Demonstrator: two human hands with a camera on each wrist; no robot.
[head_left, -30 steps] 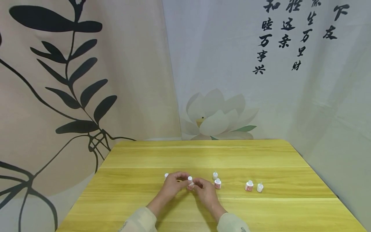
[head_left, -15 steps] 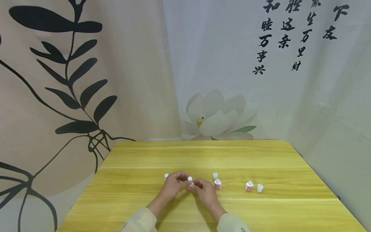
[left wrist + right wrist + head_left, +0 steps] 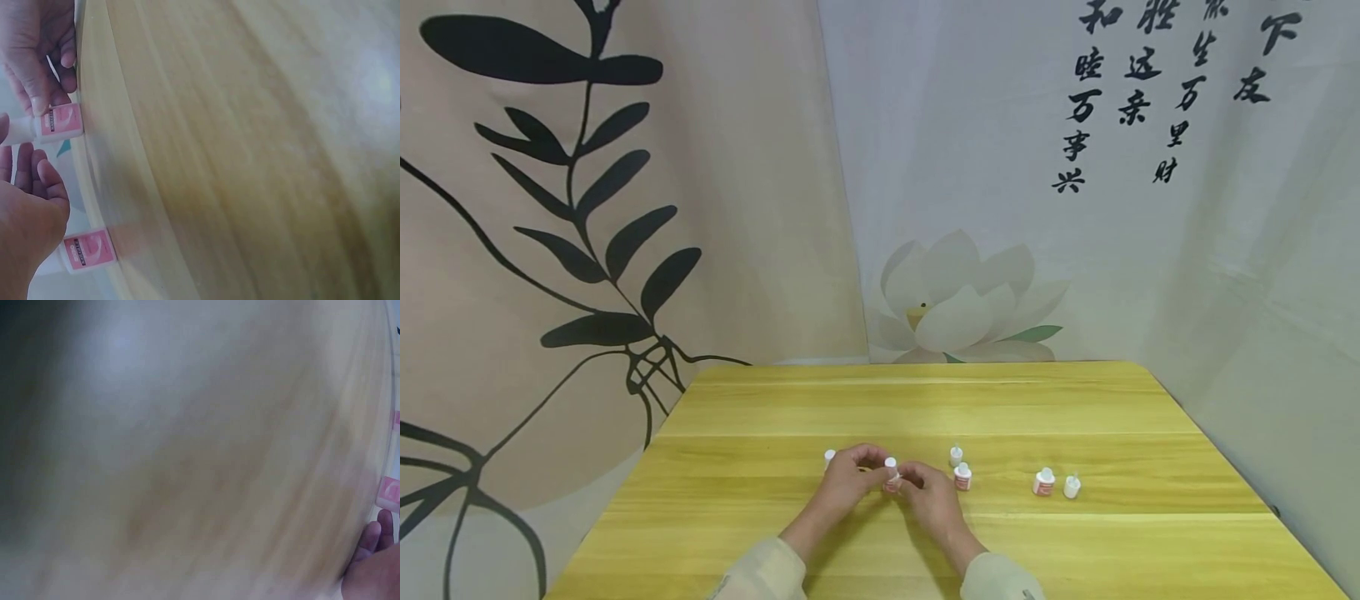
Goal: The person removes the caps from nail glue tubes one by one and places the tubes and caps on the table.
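A small white bottle with a pink label [image 3: 892,482] stands upright between the two hands in the head view, its white cap upward. The left hand [image 3: 847,477] has its thumb and fingers at the bottle's cap end. The right hand [image 3: 933,493] pinches the bottle from the other side, thumb and finger near its shoulder. In the left wrist view the right hand's fingertip presses the held bottle [image 3: 60,120] beside the label, and the white cap lies by a left fingertip. The right wrist view shows only part of the right hand [image 3: 375,569].
Behind the left hand stands another bottle [image 3: 830,456], partly hidden; its pink label [image 3: 90,250] shows in the left wrist view. Right of the hands are a bottle [image 3: 962,477] with a white cap [image 3: 956,455], then a bottle [image 3: 1044,482] beside another cap [image 3: 1072,486]. All are on the wooden table [image 3: 925,400].
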